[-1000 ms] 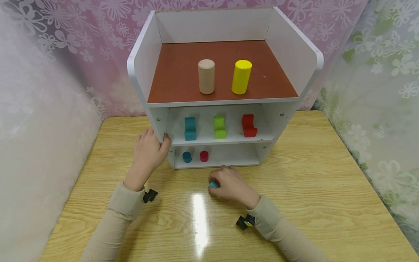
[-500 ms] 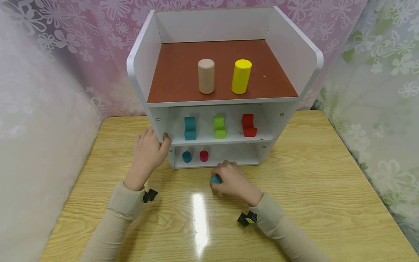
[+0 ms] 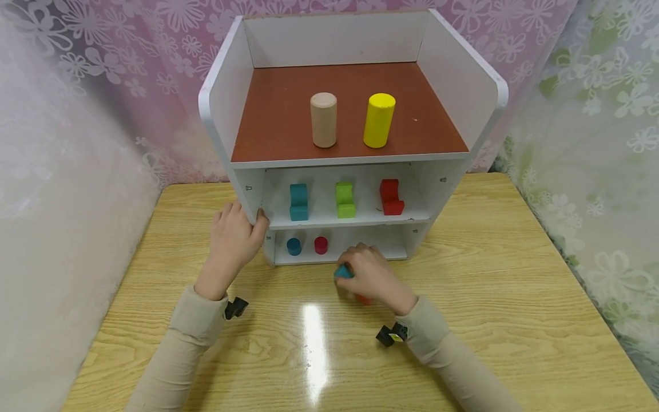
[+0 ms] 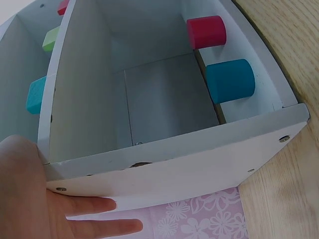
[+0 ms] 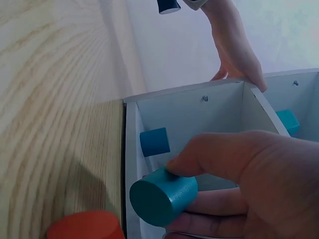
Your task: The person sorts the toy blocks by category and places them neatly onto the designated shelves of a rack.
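Note:
My right hand [image 3: 372, 274] pinches a teal block [image 5: 162, 196] with a rounded end between thumb and fingers. It is in front of the bottom shelf of a small white shelf unit [image 3: 340, 225]. Below this hand a red block [image 5: 87, 226] shows on the table, partly hidden by the palm in the head view. My left hand [image 3: 234, 243] grips the unit's left side panel, thumb at the front edge and fingers [image 4: 107, 227] along the outer face. On the bottom shelf stand a blue cylinder [image 3: 294, 246] and a crimson cylinder [image 3: 321, 245].
The middle shelf holds teal [image 3: 299, 202], green [image 3: 345, 200] and red [image 3: 392, 197] notched blocks in a row. A plain wooden cylinder [image 3: 324, 120] and a yellow cylinder [image 3: 379, 120] stand on the brown top. Flowered curtains [image 3: 170, 86] hang behind the wooden table [image 3: 494, 274].
My right hand has moved slightly forward and right with the teal block, closer to the bottom shelf. The red block has come into view beneath it. My left hand stays in place.

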A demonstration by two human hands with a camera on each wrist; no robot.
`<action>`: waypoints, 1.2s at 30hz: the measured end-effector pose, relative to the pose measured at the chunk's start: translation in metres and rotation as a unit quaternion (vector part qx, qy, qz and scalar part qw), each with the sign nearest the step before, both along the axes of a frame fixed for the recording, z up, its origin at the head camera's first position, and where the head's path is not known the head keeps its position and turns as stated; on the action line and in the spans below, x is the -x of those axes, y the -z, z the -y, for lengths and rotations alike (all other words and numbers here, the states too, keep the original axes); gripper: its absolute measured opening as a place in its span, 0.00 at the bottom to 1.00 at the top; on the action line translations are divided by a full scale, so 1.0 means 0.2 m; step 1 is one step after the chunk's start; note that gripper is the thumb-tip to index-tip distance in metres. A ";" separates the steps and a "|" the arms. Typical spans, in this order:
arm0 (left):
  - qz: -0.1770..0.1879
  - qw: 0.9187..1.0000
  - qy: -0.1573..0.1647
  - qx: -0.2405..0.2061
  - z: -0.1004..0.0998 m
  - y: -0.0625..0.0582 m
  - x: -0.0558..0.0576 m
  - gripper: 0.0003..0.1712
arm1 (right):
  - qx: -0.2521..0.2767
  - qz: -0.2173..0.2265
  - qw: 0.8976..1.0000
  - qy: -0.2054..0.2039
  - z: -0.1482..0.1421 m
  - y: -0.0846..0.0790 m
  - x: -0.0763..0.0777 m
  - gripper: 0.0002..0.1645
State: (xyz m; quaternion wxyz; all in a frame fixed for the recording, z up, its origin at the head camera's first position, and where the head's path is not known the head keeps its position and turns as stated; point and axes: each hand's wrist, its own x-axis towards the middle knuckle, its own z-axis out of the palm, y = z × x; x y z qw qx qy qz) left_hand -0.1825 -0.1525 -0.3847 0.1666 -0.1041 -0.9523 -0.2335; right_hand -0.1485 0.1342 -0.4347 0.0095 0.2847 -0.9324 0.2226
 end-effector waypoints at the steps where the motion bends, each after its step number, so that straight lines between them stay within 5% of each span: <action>1: 0.000 1.000 0.000 0.000 0.00 0.00 0.00 0.31 | 0.003 -0.002 1.000 0.002 0.00 0.00 0.01 0.07; 9: 0.002 1.000 0.001 -0.001 0.00 0.00 0.00 0.31 | 0.032 -0.008 0.999 0.019 -0.03 -0.01 0.07 0.08; 19: 0.000 1.000 0.001 -0.001 0.00 0.00 0.00 0.31 | 0.057 0.043 0.996 0.059 -0.06 -0.03 0.15 0.11; 36: 0.003 1.000 0.001 0.003 0.00 0.01 0.00 0.32 | 0.093 0.065 0.987 0.110 -0.10 0.06 0.21 0.17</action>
